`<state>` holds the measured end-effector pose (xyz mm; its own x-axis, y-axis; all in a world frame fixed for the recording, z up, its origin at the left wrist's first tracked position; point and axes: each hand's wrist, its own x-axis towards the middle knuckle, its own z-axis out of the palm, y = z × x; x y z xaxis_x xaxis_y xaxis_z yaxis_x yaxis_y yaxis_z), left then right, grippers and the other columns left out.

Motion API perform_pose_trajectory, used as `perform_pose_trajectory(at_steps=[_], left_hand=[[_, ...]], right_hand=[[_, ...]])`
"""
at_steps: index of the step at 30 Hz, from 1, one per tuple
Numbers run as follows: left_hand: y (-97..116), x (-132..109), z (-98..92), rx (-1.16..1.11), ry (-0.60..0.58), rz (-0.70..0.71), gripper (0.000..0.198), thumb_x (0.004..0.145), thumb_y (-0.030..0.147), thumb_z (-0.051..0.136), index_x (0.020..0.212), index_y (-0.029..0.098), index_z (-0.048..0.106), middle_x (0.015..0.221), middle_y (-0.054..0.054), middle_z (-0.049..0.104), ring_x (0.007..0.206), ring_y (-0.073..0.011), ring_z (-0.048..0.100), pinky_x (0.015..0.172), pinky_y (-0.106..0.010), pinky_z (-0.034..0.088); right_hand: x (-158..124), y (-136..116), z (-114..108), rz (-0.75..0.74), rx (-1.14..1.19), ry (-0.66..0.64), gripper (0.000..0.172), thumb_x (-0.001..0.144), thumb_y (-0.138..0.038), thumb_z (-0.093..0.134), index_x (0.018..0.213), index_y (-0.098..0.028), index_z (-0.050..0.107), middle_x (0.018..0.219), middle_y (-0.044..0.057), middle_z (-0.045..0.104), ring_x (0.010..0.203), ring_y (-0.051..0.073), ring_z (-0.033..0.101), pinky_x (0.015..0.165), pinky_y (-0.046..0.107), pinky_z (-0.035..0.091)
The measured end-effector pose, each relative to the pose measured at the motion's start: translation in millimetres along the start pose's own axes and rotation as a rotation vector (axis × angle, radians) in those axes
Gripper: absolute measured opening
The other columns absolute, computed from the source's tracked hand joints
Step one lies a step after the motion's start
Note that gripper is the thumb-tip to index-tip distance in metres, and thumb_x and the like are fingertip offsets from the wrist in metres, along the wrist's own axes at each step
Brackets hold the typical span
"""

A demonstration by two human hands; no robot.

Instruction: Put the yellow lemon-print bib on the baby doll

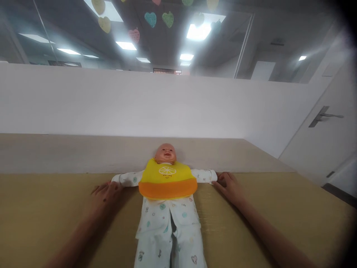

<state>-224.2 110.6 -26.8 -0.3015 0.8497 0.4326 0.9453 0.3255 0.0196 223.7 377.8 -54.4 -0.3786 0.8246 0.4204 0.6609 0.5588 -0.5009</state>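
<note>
A baby doll [165, 153] lies face up on its back, arms stretched out to both sides. It wears a white printed outfit [182, 215] and, over the chest, a yellow bib [167, 178] with an orange lower pocket and a smiling citrus slice. At the end of the doll's sleeve on the left, my left hand [107, 191] has its thumb and fingers about the cuff. My right hand [230, 187] pinches the opposite sleeve's cuff [213, 175] between thumb and fingers. The doll's own hands are mostly hidden by mine, and its feet are out of view.
The doll lies on a tan tabletop [251, 223]. Beyond it runs a paler strip [69, 152] against a white wall [119, 104]. Heart decorations [150, 19] hang on the glass above. On the right is a door with a metal handle [320, 116].
</note>
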Motion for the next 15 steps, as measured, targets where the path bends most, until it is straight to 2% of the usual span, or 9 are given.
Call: perform_pose_trajectory(at_steps=[2, 7, 10, 13, 15], left_hand=[[2, 1, -3.2, 0.089, -0.028, -0.029, 0.029, 0.093, 0.034, 0.036, 0.08, 0.023, 0.059, 0.08, -0.008, 0.07, 0.082, -0.0292, 0.063, 0.082, -0.041, 0.042], [11, 0, -12.3, 0.135, -0.047, -0.139, 0.036, 0.094, 0.04, 0.033, 0.094, 0.017, 0.061, 0.082, -0.013, 0.073, 0.082, -0.0337, 0.066, 0.082, -0.045, 0.042], [25, -8, -16.7, 0.066, -0.111, -0.158, 0.034, 0.092, 0.042, 0.037, 0.083, 0.02, 0.061, 0.083, -0.013, 0.072, 0.08, -0.0324, 0.066, 0.073, -0.041, 0.043], [50, -22, -17.3, -0.063, -0.173, -0.09, 0.026, 0.088, 0.034, 0.041, 0.077, 0.023, 0.062, 0.076, -0.01, 0.07, 0.074, -0.0283, 0.065, 0.063, -0.036, 0.042], [69, -33, -16.9, -0.156, -0.124, 0.04, 0.025, 0.087, 0.033, 0.043, 0.074, 0.024, 0.062, 0.067, -0.008, 0.067, 0.066, -0.0248, 0.063, 0.063, -0.037, 0.043]], right_hand=[[-1, 2, 2, 0.012, -0.063, 0.031, 0.034, 0.086, -0.055, 0.048, 0.077, -0.022, 0.053, 0.097, 0.012, 0.061, 0.097, 0.028, 0.056, 0.083, 0.04, 0.046], [-3, 4, 5, 0.003, -0.238, 0.075, 0.028, 0.089, -0.043, 0.041, 0.074, -0.022, 0.051, 0.092, 0.014, 0.061, 0.091, 0.03, 0.056, 0.077, 0.04, 0.044], [-13, -4, 5, -0.069, -0.241, 0.101, 0.024, 0.091, -0.038, 0.041, 0.077, -0.021, 0.05, 0.089, 0.013, 0.062, 0.087, 0.028, 0.057, 0.074, 0.038, 0.045], [-39, -22, 1, -0.172, -0.199, 0.128, 0.021, 0.093, -0.035, 0.043, 0.078, -0.022, 0.049, 0.081, 0.01, 0.061, 0.079, 0.025, 0.058, 0.07, 0.036, 0.046], [-63, -40, -3, -0.266, -0.128, 0.109, 0.016, 0.093, -0.033, 0.046, 0.082, -0.021, 0.05, 0.08, 0.008, 0.061, 0.076, 0.022, 0.059, 0.068, 0.034, 0.048]])
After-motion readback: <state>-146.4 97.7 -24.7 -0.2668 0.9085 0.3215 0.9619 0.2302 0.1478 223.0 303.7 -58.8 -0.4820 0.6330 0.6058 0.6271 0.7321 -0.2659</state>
